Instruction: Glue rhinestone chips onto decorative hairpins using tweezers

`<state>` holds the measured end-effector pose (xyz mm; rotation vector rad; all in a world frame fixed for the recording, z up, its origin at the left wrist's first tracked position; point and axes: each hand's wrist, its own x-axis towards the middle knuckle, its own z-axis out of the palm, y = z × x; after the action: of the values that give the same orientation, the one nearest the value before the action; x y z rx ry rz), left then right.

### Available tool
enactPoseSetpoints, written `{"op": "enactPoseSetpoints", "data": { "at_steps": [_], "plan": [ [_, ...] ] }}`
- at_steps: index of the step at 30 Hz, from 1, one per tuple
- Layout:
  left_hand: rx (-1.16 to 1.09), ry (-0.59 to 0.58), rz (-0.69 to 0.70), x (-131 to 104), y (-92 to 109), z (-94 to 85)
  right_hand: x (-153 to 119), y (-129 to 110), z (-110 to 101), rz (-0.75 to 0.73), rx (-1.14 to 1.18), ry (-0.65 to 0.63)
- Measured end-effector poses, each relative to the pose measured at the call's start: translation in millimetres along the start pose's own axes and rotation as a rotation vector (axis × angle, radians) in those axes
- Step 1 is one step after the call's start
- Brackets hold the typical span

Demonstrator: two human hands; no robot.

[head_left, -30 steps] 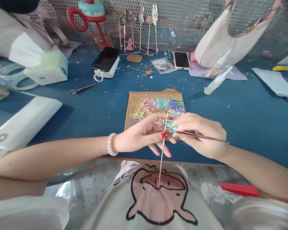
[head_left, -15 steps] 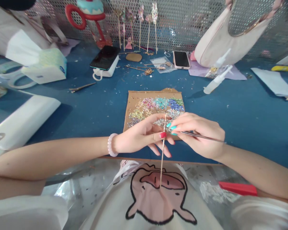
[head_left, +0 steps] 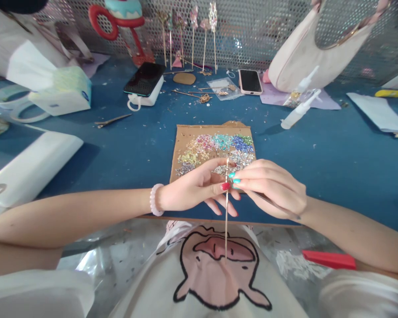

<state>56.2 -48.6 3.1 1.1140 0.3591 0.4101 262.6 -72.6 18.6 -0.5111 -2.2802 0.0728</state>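
Note:
My left hand [head_left: 199, 183] pinches a thin pale stick [head_left: 226, 221] between thumb and fingers, its other fingers spread below. The stick stands nearly upright to me, with small shiny bits along its top part. From the right, my right hand [head_left: 273, 187] grips slim metal tweezers [head_left: 275, 204], fingertips right beside the stick. The tweezers' tips are hidden by the fingers, so whether they hold a gem cannot be made out. Under both hands lies a cardboard sheet [head_left: 182, 137] with heaps of small gems [head_left: 223, 141] in several colours.
At the back are a black phone [head_left: 145, 78], a white phone [head_left: 250, 81], a glue bottle [head_left: 298, 112] and a handbag [head_left: 305, 57]. Decorated sticks [head_left: 204, 48] stand against the mesh panel. To the left are a tissue box [head_left: 66, 92], scissors [head_left: 112, 120] and a white case [head_left: 36, 163].
My right hand has shifted slightly, and the tweezers now slope more steeply down toward me. The stick's lower end has swung a little to the right.

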Motion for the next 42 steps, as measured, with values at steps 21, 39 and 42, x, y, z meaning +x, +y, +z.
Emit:
{"op": "enactPoseSetpoints", "data": {
  "at_steps": [21, 39, 42],
  "plan": [
    [0.077, -0.147, 0.004, -3, 6, 5.3, -4, -6, 5, 0.150, 0.153, 0.181],
    [0.918, 0.165, 0.169, -11, 7, 9.3, 3, -6, -1, 0.187, 0.143, 0.053],
    [0.944, 0.157, 0.163, -11, 6, 9.2, 3, -5, -2, 0.192, 0.178, 0.021]
  ]
}}
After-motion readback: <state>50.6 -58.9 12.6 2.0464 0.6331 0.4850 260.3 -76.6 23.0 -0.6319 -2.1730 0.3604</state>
